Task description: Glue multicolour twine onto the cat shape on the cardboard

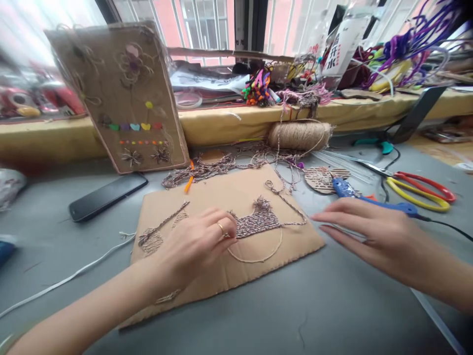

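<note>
A flat piece of brown cardboard [236, 273] lies in front of me with a patch of mottled yarn [256, 224] on it. My left hand [201, 239] rests over the cardboard, its fingers pinched together at the patch's left end; what they grip is hidden. Twisted yarn [293, 203] runs from the patch's right end to a small curl, and a thin pale cord [254, 262] loops below. My right hand [377, 236] is off the cardboard's right edge, fingers stretched out, close to a blue glue gun [384, 201]. More yarn shapes [151, 241] are at the left.
Scissors with red and yellow handles [424, 192], clear glue sticks [343, 165] and a twine roll [301, 135] stand behind on the right. A phone [109, 196] lies left, below a decorated cardboard panel [111, 88]. A yarn heap [207, 170] borders the cardboard.
</note>
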A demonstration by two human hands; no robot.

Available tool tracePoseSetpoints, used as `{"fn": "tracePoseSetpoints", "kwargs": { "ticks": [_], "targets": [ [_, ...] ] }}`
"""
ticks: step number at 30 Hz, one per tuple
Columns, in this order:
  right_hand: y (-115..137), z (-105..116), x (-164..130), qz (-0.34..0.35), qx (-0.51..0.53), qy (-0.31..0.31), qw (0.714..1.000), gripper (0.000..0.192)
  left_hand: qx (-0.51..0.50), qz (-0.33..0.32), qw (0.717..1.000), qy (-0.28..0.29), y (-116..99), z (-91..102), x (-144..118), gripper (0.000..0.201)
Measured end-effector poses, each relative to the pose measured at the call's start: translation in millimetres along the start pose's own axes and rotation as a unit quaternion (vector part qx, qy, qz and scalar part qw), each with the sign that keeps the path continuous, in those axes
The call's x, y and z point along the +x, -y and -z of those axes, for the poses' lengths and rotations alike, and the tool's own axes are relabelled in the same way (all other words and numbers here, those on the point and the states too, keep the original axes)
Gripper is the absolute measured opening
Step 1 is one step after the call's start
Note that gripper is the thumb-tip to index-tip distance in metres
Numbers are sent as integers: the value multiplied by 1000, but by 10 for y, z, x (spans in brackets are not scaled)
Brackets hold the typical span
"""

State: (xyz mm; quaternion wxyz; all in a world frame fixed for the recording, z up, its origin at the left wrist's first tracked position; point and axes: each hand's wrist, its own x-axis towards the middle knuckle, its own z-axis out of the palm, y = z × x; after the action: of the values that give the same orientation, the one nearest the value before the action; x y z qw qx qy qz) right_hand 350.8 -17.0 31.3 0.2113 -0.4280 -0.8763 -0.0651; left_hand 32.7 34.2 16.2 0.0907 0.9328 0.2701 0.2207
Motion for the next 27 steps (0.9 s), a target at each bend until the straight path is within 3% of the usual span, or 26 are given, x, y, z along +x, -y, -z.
{"fn": "tracePoseSetpoints", "kwargs": {
  "ticks": [5,9,18,22,25,27],
  "targets": [
    [78,-218,230,91,-16,53,994,22,109,-86,990,1,11,-92,-42,18],
    [11,-326,313,146,-18,67,987,26,146,-92,985,-18,15,-51,-169,22],
    [-50,-363,330,275,-24,57,959,27,240,-126,962,12,-27,-43,-319,28],
    [-81,-371,335,272,-6,70,960,28,240,-130,962,16,-32,-40,-332,27],
    [-104,-324,370,230,18,93,969,29,162,-73,984,5,-10,-41,-324,27],
    [-87,-290,421,179,38,101,978,25,53,-2,999,-13,10,-47,-317,27]
  ]
}}
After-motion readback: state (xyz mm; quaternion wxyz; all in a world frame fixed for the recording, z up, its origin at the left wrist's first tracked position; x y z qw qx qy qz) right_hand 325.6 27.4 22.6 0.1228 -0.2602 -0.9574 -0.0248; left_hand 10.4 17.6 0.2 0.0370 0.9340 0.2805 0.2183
